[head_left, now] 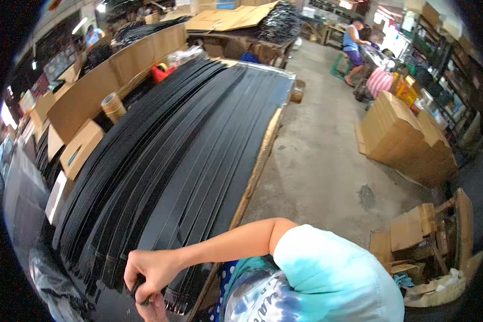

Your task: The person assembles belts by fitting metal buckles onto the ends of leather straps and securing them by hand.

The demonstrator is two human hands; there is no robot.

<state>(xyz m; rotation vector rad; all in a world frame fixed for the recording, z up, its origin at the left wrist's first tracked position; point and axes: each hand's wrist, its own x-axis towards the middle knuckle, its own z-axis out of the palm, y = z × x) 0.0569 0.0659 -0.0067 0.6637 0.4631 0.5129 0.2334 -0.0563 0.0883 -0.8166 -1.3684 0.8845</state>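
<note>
Long, flat black strips [145, 155], like belts, lie side by side along the dark table [172, 214]. They are packed close on the left and more spread out on the right. At the near end, my right hand [153, 267] is closed with its fingers curled round a small dark thing [139, 284], mostly hidden by the fingers. Just below it, against the lower edge, part of my left hand [153, 309] shows close to the same dark thing. Its fingers are largely hidden. Small shiny bits glint on strip ends [176, 305] beside my hands.
A tape roll [112, 106] and a cardboard piece [81, 147] sit left of the strips. Clear plastic sheeting [53, 284] hangs at the near left. Cardboard boxes [405, 137] stand on the concrete floor [322, 161] to the right. A person [353, 48] sits at the far right.
</note>
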